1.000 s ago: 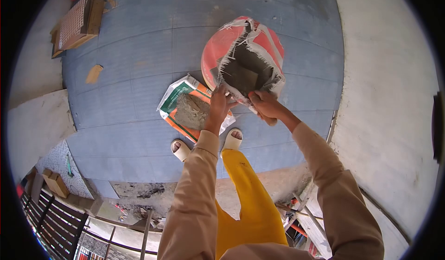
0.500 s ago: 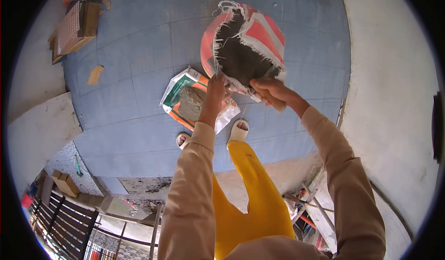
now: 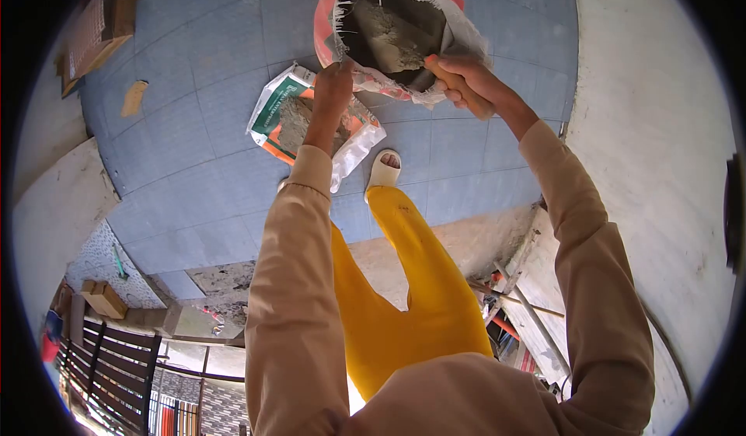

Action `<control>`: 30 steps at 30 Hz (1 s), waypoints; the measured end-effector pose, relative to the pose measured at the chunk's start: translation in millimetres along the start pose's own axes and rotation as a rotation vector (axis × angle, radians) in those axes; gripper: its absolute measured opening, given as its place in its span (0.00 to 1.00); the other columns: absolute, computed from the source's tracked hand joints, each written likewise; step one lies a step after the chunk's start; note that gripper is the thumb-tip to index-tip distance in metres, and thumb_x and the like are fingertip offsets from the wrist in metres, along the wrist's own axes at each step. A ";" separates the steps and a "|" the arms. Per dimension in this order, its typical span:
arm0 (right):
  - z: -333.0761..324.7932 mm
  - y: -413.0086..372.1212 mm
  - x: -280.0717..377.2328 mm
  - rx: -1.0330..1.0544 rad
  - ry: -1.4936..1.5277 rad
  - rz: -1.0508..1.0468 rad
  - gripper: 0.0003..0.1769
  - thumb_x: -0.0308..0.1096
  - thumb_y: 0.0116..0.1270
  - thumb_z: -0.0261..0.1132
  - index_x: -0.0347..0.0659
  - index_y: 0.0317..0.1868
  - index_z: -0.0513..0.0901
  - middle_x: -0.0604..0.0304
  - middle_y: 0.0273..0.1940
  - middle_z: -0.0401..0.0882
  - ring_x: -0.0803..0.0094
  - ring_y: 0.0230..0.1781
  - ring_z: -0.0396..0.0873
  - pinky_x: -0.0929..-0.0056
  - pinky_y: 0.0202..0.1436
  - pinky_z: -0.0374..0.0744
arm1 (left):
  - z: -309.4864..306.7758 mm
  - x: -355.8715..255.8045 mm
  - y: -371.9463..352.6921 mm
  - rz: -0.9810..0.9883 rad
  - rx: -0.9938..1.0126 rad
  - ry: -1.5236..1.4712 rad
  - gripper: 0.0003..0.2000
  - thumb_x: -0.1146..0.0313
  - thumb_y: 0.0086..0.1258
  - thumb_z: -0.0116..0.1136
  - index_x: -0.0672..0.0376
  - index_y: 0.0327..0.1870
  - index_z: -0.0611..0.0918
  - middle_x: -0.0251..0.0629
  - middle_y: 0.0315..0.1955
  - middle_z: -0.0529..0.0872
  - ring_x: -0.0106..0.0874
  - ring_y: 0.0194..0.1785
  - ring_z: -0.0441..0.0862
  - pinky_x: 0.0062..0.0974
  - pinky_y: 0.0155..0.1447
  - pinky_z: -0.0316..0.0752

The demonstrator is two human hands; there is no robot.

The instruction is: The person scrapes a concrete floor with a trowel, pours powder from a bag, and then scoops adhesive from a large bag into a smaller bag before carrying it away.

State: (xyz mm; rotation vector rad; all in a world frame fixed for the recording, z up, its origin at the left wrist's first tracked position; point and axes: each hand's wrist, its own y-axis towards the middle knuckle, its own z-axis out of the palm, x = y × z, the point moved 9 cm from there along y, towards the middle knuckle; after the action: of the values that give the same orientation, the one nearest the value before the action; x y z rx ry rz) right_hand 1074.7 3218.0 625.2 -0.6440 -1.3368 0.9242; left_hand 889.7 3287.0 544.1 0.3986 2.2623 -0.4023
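Clamping the frayed, powder-caked woven sack (image 3: 466,36) are left hand (image 3: 332,82) and right hand (image 3: 465,78).

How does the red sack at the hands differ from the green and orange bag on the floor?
The red sack stands upright, its torn mouth open, the left hand gripping its rim, the right hand holding a wooden handle there; the green and orange bag lies flat on the tiles, no hand on it. Grey powder is inside the red sack but heaped on top of the green and orange bag. Both carry grey powder.
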 end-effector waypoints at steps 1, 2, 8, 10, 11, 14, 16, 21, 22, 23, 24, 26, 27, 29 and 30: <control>-0.6 -4.4 0.7 0.004 0.006 -0.006 0.22 0.49 0.64 0.53 0.46 0.53 0.68 0.67 0.27 0.69 0.84 0.19 0.64 0.83 0.18 0.64 | 2.6 4.1 -0.6 -0.040 0.035 -0.038 0.08 0.70 0.62 0.53 0.62 0.40 0.77 0.41 0.34 0.82 0.34 0.36 0.82 0.31 0.31 0.76; -1.0 -9.6 0.9 0.006 0.014 -0.011 0.20 0.49 0.66 0.51 0.46 0.52 0.68 0.66 0.27 0.70 0.82 0.20 0.65 0.82 0.19 0.64 | 4.7 5.7 -1.6 -0.038 0.029 -0.039 0.08 0.70 0.62 0.53 0.62 0.40 0.77 0.41 0.34 0.82 0.34 0.36 0.82 0.31 0.31 0.76; 2.6 -31.0 1.7 -0.005 0.004 -0.021 0.23 0.50 0.65 0.52 0.44 0.54 0.68 0.65 0.27 0.69 0.82 0.16 0.64 0.81 0.17 0.65 | 3.7 14.8 -15.2 -0.411 0.086 -0.515 0.20 0.53 0.65 0.45 0.62 0.43 0.78 0.38 0.43 0.82 0.29 0.43 0.80 0.23 0.35 0.71; 6.4 -40.7 2.9 -0.014 -0.006 -0.021 0.23 0.50 0.65 0.53 0.43 0.54 0.68 0.65 0.26 0.69 0.82 0.16 0.65 0.81 0.16 0.65 | 0.2 7.0 -24.4 -0.576 0.127 -0.724 0.21 0.52 0.65 0.45 0.62 0.45 0.78 0.39 0.45 0.81 0.31 0.47 0.79 0.28 0.40 0.71; 8.1 -45.9 3.7 -0.022 -0.014 -0.022 0.24 0.50 0.65 0.53 0.42 0.53 0.68 0.65 0.26 0.69 0.82 0.15 0.65 0.82 0.16 0.65 | 4.6 13.5 -25.7 -0.569 0.119 -0.723 0.21 0.52 0.65 0.45 0.62 0.45 0.78 0.39 0.45 0.81 0.31 0.47 0.79 0.28 0.40 0.71; 15.9 -66.1 5.8 -0.027 0.013 -0.031 0.24 0.50 0.66 0.53 0.41 0.54 0.68 0.64 0.26 0.69 0.82 0.15 0.65 0.82 0.16 0.65 | -7.3 3.9 -33.3 -0.541 -0.032 -0.835 0.19 0.60 0.65 0.45 0.72 0.38 0.79 0.48 0.35 0.83 0.35 0.36 0.81 0.26 0.43 0.74; 20.6 -77.9 8.4 -0.039 0.008 -0.031 0.25 0.50 0.65 0.54 0.41 0.54 0.68 0.65 0.25 0.69 0.83 0.14 0.64 0.83 0.14 0.64 | -12.0 5.6 -42.0 -0.542 -0.039 -0.880 0.20 0.60 0.65 0.45 0.72 0.38 0.79 0.48 0.37 0.83 0.35 0.38 0.81 0.27 0.44 0.74; 41.1 -107.2 6.3 -0.072 0.030 -0.021 0.24 0.48 0.66 0.53 0.42 0.56 0.68 0.64 0.25 0.69 0.82 0.12 0.64 0.83 0.12 0.64 | -21.7 38.4 -90.2 -0.719 -0.049 -0.958 0.20 0.57 0.67 0.45 0.69 0.40 0.78 0.46 0.40 0.82 0.34 0.44 0.80 0.24 0.43 0.74; 45.3 -111.1 3.1 -0.066 0.035 -0.020 0.24 0.48 0.66 0.53 0.42 0.56 0.68 0.64 0.25 0.69 0.82 0.12 0.64 0.83 0.12 0.64 | -21.1 48.9 -107.7 -0.797 0.004 -0.940 0.20 0.55 0.67 0.45 0.65 0.43 0.78 0.44 0.42 0.82 0.33 0.47 0.79 0.25 0.44 0.72; 50.1 -113.7 -0.2 -0.044 0.025 -0.030 0.24 0.47 0.67 0.53 0.42 0.57 0.68 0.63 0.25 0.69 0.82 0.12 0.64 0.84 0.12 0.64 | -25.1 59.4 -121.4 -0.805 -0.001 -0.931 0.20 0.55 0.67 0.45 0.65 0.43 0.78 0.44 0.42 0.82 0.33 0.47 0.79 0.25 0.44 0.72; 56.6 -115.0 -3.7 -0.020 0.015 -0.039 0.24 0.46 0.67 0.52 0.42 0.58 0.68 0.63 0.25 0.69 0.82 0.12 0.64 0.84 0.12 0.64 | -23.1 75.7 -138.4 -0.848 -0.005 -0.941 0.20 0.54 0.67 0.45 0.63 0.45 0.78 0.43 0.44 0.81 0.33 0.48 0.79 0.27 0.46 0.70; 72.0 -116.9 -10.1 0.014 0.014 -0.025 0.24 0.46 0.67 0.52 0.42 0.58 0.67 0.63 0.25 0.69 0.82 0.13 0.65 0.83 0.13 0.65 | -21.5 107.9 -172.8 -0.901 -0.011 -0.942 0.20 0.53 0.67 0.45 0.61 0.46 0.78 0.42 0.46 0.80 0.32 0.49 0.78 0.28 0.47 0.69; 80.7 -116.8 -15.3 0.036 0.006 -0.016 0.24 0.46 0.68 0.52 0.41 0.59 0.67 0.63 0.26 0.69 0.81 0.14 0.66 0.82 0.14 0.66 | -21.2 124.9 -193.5 -0.937 -0.030 -0.955 0.21 0.52 0.67 0.45 0.61 0.48 0.77 0.41 0.47 0.80 0.33 0.50 0.77 0.31 0.49 0.69; 97.2 -110.0 -28.4 0.071 0.038 0.002 0.24 0.45 0.68 0.52 0.41 0.59 0.66 0.63 0.26 0.69 0.81 0.14 0.66 0.82 0.14 0.66 | -18.3 157.2 -231.0 -0.982 -0.049 -0.964 0.21 0.52 0.67 0.45 0.61 0.49 0.76 0.41 0.49 0.79 0.33 0.51 0.77 0.34 0.50 0.68; 106.5 -105.3 -36.0 0.100 0.065 0.018 0.24 0.45 0.68 0.52 0.41 0.60 0.66 0.63 0.26 0.69 0.81 0.14 0.66 0.82 0.14 0.66 | -14.1 171.7 -252.1 -1.034 -0.027 -0.957 0.21 0.51 0.68 0.44 0.60 0.50 0.75 0.39 0.49 0.78 0.32 0.52 0.75 0.35 0.52 0.68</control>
State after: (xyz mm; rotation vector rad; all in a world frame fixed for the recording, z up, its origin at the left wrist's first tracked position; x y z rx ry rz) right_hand 990.7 3121.4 710.9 -0.6050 -1.2211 0.9700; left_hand 668.4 3092.4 464.1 -0.8716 1.3402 -0.8425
